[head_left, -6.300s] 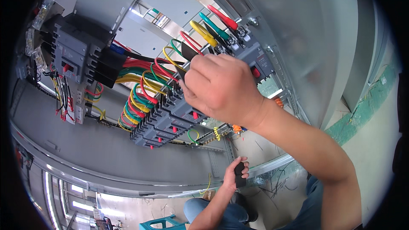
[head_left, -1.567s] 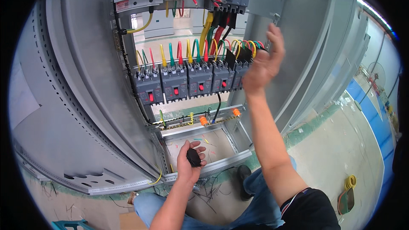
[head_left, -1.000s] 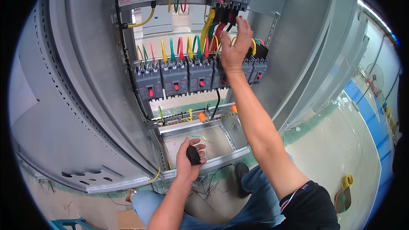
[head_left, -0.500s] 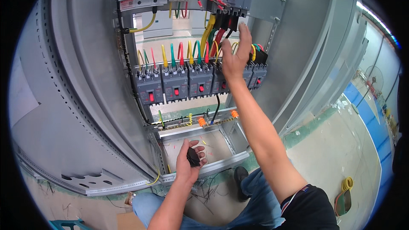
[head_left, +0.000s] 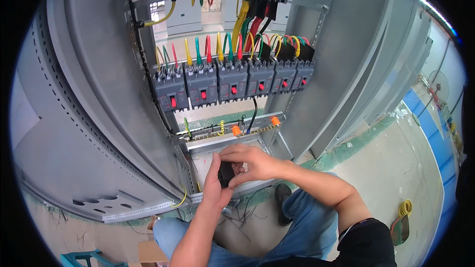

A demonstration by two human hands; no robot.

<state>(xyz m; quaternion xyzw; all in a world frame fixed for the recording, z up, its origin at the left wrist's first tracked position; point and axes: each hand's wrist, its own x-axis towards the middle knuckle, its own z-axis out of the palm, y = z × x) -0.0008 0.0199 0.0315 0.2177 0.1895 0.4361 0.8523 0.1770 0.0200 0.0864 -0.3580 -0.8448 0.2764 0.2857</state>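
Observation:
My left hand (head_left: 215,183) grips a small black object (head_left: 226,173) low in front of the open grey electrical cabinet (head_left: 99,94). My right hand (head_left: 252,160) has its fingers curled over the same black object from the right and above. Above both hands runs a row of grey circuit breakers (head_left: 232,84) with red buttons, fed by yellow, green and red wires (head_left: 222,47). A metal rail with orange insulators (head_left: 236,129) lies just above my hands.
The cabinet's grey door (head_left: 366,69) stands open at the right. A yellow wire coil (head_left: 405,207) lies on the floor at the right, by a blue floor strip (head_left: 435,138). Loose black wires (head_left: 242,212) trail near my blue-trousered knees; a teal crate (head_left: 81,259) is at bottom left.
My right hand has come down from the wires above the breakers and joined my left hand on the black object. The left hand has stayed low.

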